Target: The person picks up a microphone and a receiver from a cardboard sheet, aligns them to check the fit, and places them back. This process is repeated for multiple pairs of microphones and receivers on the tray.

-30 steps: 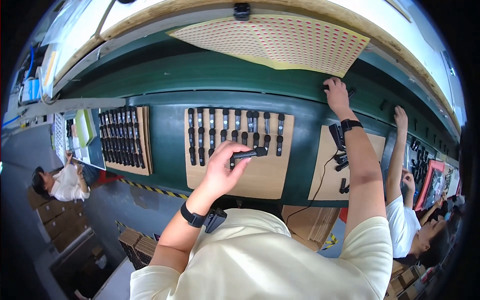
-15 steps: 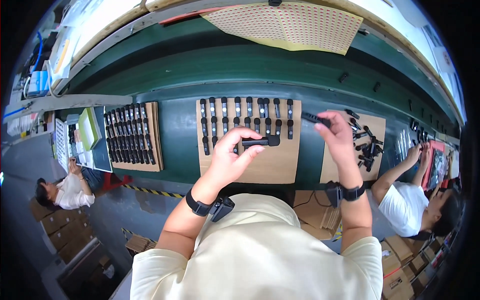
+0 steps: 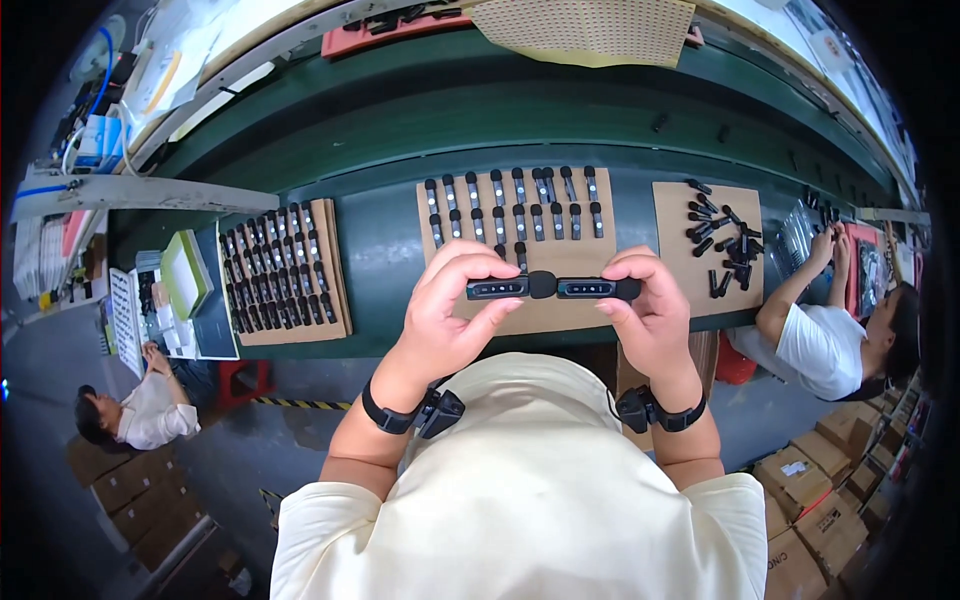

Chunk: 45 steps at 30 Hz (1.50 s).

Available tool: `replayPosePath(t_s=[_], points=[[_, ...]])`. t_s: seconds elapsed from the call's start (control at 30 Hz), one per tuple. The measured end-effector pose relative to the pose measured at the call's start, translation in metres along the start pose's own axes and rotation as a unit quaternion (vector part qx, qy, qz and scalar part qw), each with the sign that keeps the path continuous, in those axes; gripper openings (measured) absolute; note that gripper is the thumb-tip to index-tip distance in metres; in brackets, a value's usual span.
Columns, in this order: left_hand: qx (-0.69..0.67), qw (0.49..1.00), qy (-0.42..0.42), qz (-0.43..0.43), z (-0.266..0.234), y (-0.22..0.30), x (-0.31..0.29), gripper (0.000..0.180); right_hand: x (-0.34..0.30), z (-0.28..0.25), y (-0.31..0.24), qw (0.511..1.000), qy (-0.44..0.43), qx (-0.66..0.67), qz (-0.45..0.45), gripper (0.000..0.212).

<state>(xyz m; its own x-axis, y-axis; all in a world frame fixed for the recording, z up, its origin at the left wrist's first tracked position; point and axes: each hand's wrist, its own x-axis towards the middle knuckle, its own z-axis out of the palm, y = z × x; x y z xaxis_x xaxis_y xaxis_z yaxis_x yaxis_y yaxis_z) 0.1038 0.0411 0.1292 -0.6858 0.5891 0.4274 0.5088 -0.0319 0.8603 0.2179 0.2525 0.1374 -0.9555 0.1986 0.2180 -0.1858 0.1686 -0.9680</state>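
In front of my chest, my left hand (image 3: 447, 310) pinches a small black clip-on microphone (image 3: 497, 288) with a round foam tip. My right hand (image 3: 652, 312) pinches a second black microphone (image 3: 587, 289) of the same kind. Both lie level, end to end, the left one's foam tip meeting or nearly meeting the right one's body. Small marks show on their upturned faces. Beneath and beyond my hands, a cardboard sheet (image 3: 560, 320) bears rows of upright-laid microphones (image 3: 519, 222), foam ends away from me. My hands partly hide its near rows.
At right, another cardboard sheet (image 3: 672, 270) carries a loose heap of microphones (image 3: 738, 245). Stacked cardboard at left (image 3: 338, 290) holds tight rows of them. A yellow dotted sheet (image 3: 585, 30) hangs from the shelf. Co-workers sit at left (image 3: 150, 405) and right (image 3: 825, 340).
My right hand has come left from beside the right-hand sheet, bringing its microphone up to the left one. The left microphone has turned to show its marked face. The whole view has shifted slightly.
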Motion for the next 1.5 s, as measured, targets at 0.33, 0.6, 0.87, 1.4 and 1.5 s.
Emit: replayPosePath(t_s=[0.33,0.6,0.87,1.4,1.5], points=[[0.019,1.0,-0.009,0.018,-0.022,0.01,-0.016,0.029,-0.002,0.022,-0.017,0.997,-0.017,-0.063,-0.045,0.03],[0.02,0.999,-0.013,0.029,-0.024,0.014,-0.014,0.028,0.0,0.022,-0.02,0.992,-0.032,-0.104,-0.071,0.029],[-0.095,0.995,0.012,-0.032,-0.019,0.005,-0.017,0.023,0.001,0.026,-0.019,0.999,-0.006,-0.02,-0.05,0.023],[-0.031,0.999,-0.015,0.026,-0.007,0.013,-0.007,0.041,0.017,0.043,-0.001,0.983,-0.053,-0.107,-0.137,0.033],[0.02,0.998,-0.039,0.055,-0.005,0.01,-0.003,0.038,0.015,0.04,0.005,0.98,-0.051,-0.12,-0.148,0.033]])
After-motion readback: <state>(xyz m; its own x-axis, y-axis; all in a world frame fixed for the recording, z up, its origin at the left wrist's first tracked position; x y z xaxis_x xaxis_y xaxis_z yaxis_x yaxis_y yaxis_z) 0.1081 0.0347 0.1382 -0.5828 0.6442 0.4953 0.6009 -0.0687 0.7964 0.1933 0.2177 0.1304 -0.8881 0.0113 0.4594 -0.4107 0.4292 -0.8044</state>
